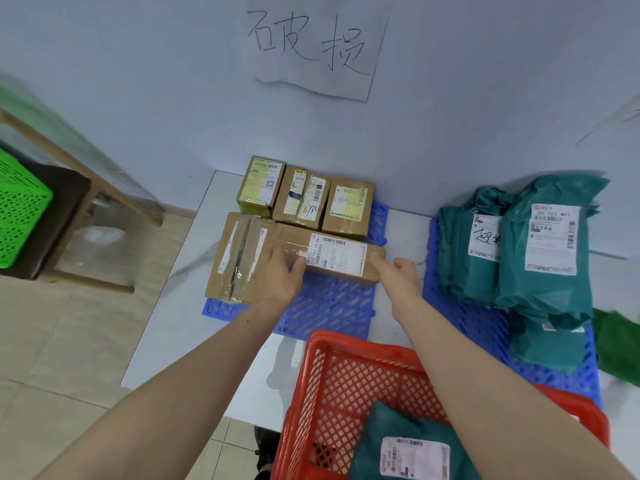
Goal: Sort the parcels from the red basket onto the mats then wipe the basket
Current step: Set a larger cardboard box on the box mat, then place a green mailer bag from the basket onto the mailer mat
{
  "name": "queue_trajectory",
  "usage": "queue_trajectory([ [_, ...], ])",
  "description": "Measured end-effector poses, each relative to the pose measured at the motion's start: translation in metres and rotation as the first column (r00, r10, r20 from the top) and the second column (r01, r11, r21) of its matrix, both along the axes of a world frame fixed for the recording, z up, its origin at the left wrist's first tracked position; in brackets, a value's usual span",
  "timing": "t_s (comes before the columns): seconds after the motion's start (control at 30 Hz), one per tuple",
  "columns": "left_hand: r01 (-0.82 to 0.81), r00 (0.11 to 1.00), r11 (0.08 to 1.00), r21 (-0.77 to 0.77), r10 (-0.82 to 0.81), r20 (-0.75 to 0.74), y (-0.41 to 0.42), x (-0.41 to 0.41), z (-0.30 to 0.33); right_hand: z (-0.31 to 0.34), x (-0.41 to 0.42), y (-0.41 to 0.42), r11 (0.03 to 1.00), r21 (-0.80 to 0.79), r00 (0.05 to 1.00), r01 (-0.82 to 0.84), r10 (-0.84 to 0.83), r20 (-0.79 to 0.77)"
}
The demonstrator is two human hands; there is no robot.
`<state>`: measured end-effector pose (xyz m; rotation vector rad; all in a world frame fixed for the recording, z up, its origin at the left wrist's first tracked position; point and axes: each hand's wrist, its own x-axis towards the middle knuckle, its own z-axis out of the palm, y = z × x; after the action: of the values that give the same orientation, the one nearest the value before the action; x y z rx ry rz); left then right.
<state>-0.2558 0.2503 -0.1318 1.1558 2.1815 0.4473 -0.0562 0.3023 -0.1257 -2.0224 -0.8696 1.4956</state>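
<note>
Red basket [349, 386] cut off at bottom edge, green parcel [408, 445] inside. Long cardboard box [332, 254] on left blue mat [329, 306], gripped endwise: left hand [277, 275] curled over near end, right hand [401, 275] clasping far end, fingertips hidden.

Your wall [138, 81]: pale blue-white, evenly lit | paper sign [313, 46]: handwritten, stuck on the wall ahead of you | floor [69, 341]: beige tiles | your left: wooden stool [79, 202], dark seat, carrying a green crate [20, 209] | low white marbled slab [194, 271] against the wall.
</note>
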Motion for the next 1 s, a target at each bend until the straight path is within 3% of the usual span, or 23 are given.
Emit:
queue_trajectory([
  [0.47, 0.073, 0.992, 0.989, 0.125, -0.085, 0.095, -0.058, 0.042, 0.063, 0.061, 0.02, -0.082, 0.994, 0.105, 0.999, 0.034, -0.032, -0.022],
  [1.0, 0.154, 0.98, 0.956, 0.251, -0.181, 0.087, -0.173, 0.127, 0.064, 0.054, 0.105, -0.209, 0.984, 0.078, 0.987, 0.159, -0.157, -0.026],
])
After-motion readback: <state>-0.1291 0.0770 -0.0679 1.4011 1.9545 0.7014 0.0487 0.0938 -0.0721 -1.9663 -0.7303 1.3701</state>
